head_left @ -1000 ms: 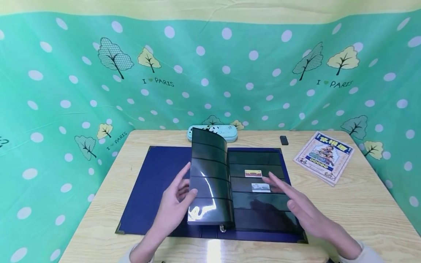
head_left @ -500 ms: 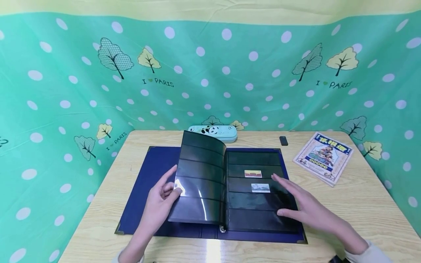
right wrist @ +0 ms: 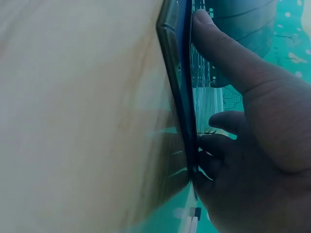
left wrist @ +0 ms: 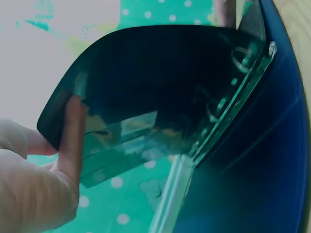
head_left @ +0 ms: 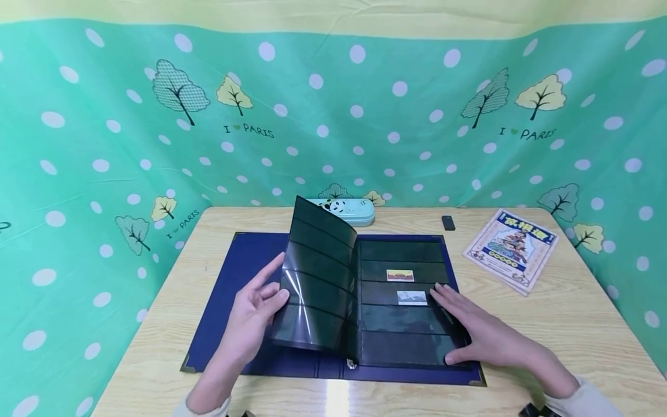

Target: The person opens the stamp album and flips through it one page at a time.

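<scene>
A stamp album with a dark blue cover (head_left: 247,255) lies spread on the table. My left hand (head_left: 250,318) pinches the outer edge of a raised black page (head_left: 318,284), which curves up from the binder rings. In the left wrist view, thumb and fingers (left wrist: 73,138) sit on either side of that page. My right hand (head_left: 482,333) rests on the outer edge of the right-hand black page (head_left: 401,350), fingers spread and loosely bent. Two stamps, one yellow and red (head_left: 399,275), one grey (head_left: 411,298), sit in that page's strips.
Behind the album stands a light blue panda pencil case (head_left: 359,211), partly covered by the raised page. A small black object (head_left: 448,223) and a colourful booklet (head_left: 513,249) lie at the back right. A green dotted cloth (head_left: 333,116) hangs behind the wooden table.
The raised page and my left hand have moved left over the second, the page tipping up slightly in the last half. My right hand has come down onto the right page's outer edge.
</scene>
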Available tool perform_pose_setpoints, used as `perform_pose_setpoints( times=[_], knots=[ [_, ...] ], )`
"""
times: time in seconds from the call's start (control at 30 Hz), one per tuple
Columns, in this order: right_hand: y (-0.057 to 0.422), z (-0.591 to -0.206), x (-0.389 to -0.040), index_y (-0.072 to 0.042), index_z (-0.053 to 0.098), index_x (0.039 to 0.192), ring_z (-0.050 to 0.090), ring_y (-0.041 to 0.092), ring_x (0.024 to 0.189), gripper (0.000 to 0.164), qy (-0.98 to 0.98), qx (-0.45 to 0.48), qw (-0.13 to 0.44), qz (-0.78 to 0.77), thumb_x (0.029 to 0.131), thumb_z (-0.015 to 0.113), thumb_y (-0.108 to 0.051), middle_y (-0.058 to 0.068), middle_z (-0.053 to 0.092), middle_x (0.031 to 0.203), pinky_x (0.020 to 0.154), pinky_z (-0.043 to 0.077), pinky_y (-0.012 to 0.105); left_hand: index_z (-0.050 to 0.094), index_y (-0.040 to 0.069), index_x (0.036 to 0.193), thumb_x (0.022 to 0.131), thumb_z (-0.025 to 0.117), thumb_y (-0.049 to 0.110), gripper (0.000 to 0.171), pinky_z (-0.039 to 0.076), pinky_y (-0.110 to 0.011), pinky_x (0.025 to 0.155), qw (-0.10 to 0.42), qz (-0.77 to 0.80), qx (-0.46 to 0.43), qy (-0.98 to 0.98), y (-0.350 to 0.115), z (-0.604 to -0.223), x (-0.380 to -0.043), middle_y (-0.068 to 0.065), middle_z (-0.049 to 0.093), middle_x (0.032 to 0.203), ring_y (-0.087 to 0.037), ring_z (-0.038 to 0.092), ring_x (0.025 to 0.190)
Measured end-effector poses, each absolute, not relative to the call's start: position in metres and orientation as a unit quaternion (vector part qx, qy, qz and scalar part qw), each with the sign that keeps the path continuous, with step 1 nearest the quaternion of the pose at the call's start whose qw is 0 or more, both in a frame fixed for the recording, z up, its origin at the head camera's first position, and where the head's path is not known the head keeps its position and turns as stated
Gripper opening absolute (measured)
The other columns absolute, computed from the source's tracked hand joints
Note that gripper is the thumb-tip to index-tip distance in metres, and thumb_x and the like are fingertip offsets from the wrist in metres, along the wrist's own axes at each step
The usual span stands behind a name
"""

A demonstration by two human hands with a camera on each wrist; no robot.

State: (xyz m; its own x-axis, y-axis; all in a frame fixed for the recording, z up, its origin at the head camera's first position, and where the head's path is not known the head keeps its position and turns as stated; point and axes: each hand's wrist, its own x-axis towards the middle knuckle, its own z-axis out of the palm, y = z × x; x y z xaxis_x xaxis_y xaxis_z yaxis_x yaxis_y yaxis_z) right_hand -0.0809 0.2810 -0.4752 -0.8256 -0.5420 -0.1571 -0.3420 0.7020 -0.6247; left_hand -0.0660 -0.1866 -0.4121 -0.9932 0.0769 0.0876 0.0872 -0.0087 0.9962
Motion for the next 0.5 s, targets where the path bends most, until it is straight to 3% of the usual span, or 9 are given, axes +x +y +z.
perform_pose_setpoints(
  times=[0.17, 0.33, 0.5],
  knots=[
    [0.280, -0.473, -0.081, -0.016, 0.029, 0.178, 0.020, 0.055, 0.165, 0.124, 0.910, -0.238, 0.173, -0.292, 0.082, 0.088, -0.067, 0.021, 0.019, 0.184, 0.119, 0.035, 0.077, 0.042, 0.006, 0.171, 0.107, 0.065, -0.005, 0.069, 0.016, -0.042, 0.049, 0.009, -0.738, -0.079, -0.670, -0.175, -0.414, -0.063, 0.008, 0.041, 0.071, -0.024, 0.020, 0.053],
    [0.277, -0.471, -0.081, -0.015, 0.027, 0.178, 0.019, 0.054, 0.165, 0.125, 0.908, -0.232, 0.180, -0.298, 0.082, 0.091, -0.063, 0.021, 0.019, 0.184, 0.121, 0.033, 0.075, 0.044, 0.007, 0.171, 0.107, 0.064, -0.007, 0.068, 0.016, -0.043, 0.046, 0.021, -0.724, -0.116, -0.680, -0.172, -0.412, -0.059, 0.000, 0.032, 0.070, -0.023, 0.020, 0.051],
    [0.277, -0.471, -0.081, -0.014, 0.024, 0.179, 0.018, 0.054, 0.166, 0.127, 0.908, -0.227, 0.179, -0.302, 0.082, 0.091, -0.060, 0.021, 0.018, 0.184, 0.123, 0.031, 0.074, 0.044, 0.008, 0.171, 0.107, 0.063, -0.007, 0.068, 0.017, -0.043, 0.046, 0.030, -0.723, -0.126, -0.679, -0.173, -0.401, -0.059, 0.001, 0.037, 0.070, -0.024, 0.022, 0.052]
  ],
)
